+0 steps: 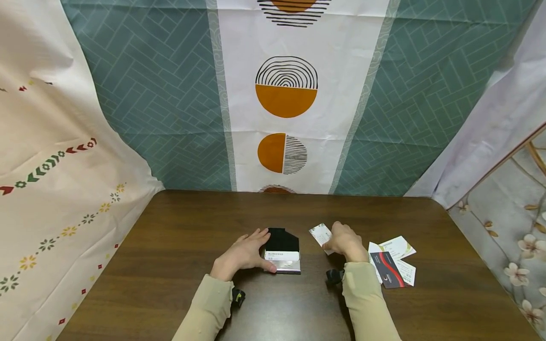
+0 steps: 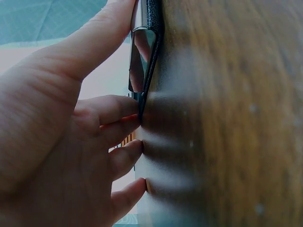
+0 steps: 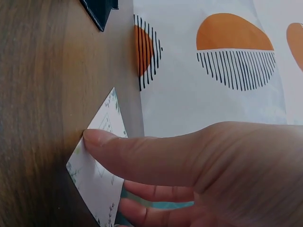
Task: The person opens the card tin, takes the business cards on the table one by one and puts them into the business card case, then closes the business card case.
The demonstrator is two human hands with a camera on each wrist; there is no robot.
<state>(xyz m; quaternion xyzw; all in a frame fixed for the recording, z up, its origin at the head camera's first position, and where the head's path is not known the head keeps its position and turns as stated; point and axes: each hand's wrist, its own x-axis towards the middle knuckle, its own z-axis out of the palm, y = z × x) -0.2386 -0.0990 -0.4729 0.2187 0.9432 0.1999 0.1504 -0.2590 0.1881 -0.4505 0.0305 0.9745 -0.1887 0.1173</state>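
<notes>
An opened business card case (image 1: pixel 283 266), with a silver metal cover and a black flap (image 1: pixel 281 240), lies on the table with a white card (image 1: pixel 282 255) showing in it. My left hand (image 1: pixel 243 258) holds the case at its left side, thumb on the near metal part and fingers at the black flap. To the right, my right hand (image 1: pixel 344 240) grips a white business card (image 1: pixel 320 233) with leaf prints at its corners. In the right wrist view the thumb (image 3: pixel 102 140) lies across this card (image 3: pixel 94 179); the fingers are partly hidden behind it.
Right of my right hand lies a loose pile of business cards: a dark one (image 1: pixel 386 270) with a red stripe on top of several white ones (image 1: pixel 398 247). The brown wooden table (image 1: pixel 170 265) ends at a patterned cloth (image 1: pixel 162 118) behind.
</notes>
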